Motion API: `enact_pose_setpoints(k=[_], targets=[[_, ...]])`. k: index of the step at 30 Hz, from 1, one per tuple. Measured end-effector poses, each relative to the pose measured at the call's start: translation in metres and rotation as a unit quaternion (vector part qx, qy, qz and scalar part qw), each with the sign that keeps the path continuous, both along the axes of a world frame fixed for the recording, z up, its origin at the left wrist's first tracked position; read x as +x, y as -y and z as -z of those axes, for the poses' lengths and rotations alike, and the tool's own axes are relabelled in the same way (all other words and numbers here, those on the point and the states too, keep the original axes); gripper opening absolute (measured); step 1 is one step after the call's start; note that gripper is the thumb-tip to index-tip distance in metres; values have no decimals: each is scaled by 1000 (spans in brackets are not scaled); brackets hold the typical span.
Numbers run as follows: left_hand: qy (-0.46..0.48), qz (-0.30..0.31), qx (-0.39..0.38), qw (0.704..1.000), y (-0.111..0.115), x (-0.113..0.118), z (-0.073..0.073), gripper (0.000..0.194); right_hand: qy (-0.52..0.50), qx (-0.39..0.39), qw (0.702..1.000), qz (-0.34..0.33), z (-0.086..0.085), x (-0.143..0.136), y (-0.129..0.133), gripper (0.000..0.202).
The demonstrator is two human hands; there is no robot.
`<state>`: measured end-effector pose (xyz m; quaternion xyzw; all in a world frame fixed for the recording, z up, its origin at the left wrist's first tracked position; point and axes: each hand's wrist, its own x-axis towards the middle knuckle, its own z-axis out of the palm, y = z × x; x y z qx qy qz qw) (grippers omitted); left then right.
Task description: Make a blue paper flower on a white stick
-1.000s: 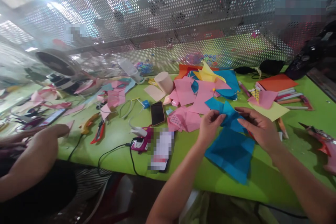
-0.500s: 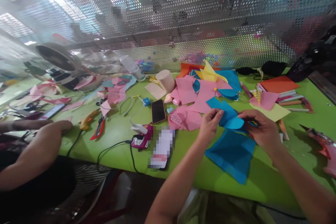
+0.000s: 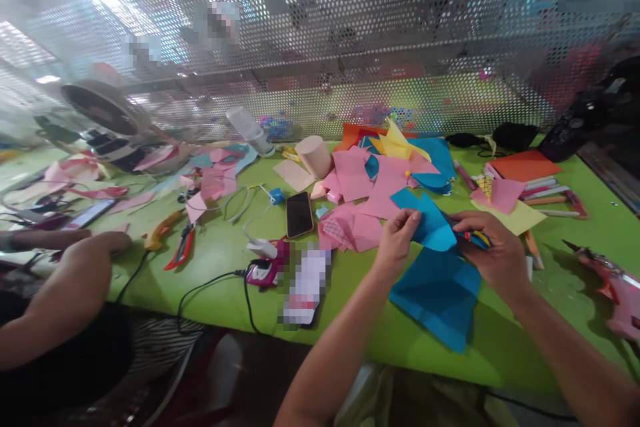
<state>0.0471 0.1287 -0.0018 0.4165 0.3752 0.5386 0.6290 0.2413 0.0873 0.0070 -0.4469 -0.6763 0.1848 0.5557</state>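
My left hand (image 3: 400, 235) pinches the edge of a bright blue felt piece (image 3: 431, 221), fingers closed. At the piece's right side, my right hand (image 3: 487, 243) is curled around scissors (image 3: 477, 238); their yellow and red handles show between the fingers, while the blades are mostly hidden. On the table below both hands lies a larger, darker blue felt sheet (image 3: 435, 297). Pink felt pieces (image 3: 355, 223), one with a drawn grid, lie just beyond my left hand.
Two phones (image 3: 300, 215) and a purple power adapter (image 3: 267, 267) with cables lie left on the green table (image 3: 350, 313). Pink-handled pliers (image 3: 607, 280) rest at right. A paper roll (image 3: 314, 155) stands behind. Another person's arm (image 3: 83, 273) is at far left, near a glue gun (image 3: 163, 230).
The blue piece has turned in my hands; its rounded lower flap no longer shows. More of the scissors' handles appears in my right hand. The view has shifted slightly.
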Motion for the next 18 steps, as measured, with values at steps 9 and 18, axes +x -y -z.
enact_pose_setpoints(k=[9, 18], targets=[[-56, -25, 63, 996, 4, 3, -6, 55, 192, 109, 973, 68, -8, -5, 9, 12], [-35, -15, 29, 999, 4, 4, 4, 53, 135, 17, 991, -14, -8, -5, 8, 14]])
